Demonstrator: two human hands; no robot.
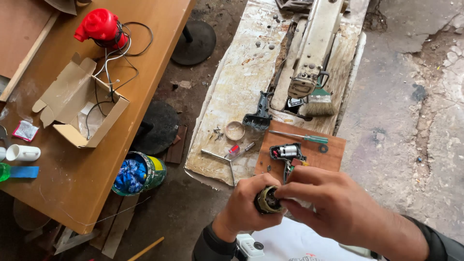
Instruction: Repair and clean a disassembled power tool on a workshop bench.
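Motor stator [267, 200], a dark round piece with brassy windings, is sitting in the head view between both hands, low in the frame above a white cloth. Left hand [246, 205] is wrapping it from the left, fingers clenched around its body. Right hand [333, 200] is coming in from the right, its fingertips [285, 192] pinching at the rim facing the camera. Just beyond the fingers, a small wooden board [333, 152] is carrying an opened motor assembly [287, 152] and a green-handled screwdriver [302, 137]; farther off, a brush [319, 104] is lying on the worn bench [241, 77]. To the left of the left hand, well apart, a cardboard box [77, 104] is resting on a table [154, 67]. Doing this well probably means keeping the left grip steady and working the rim gently, sparing the windings.
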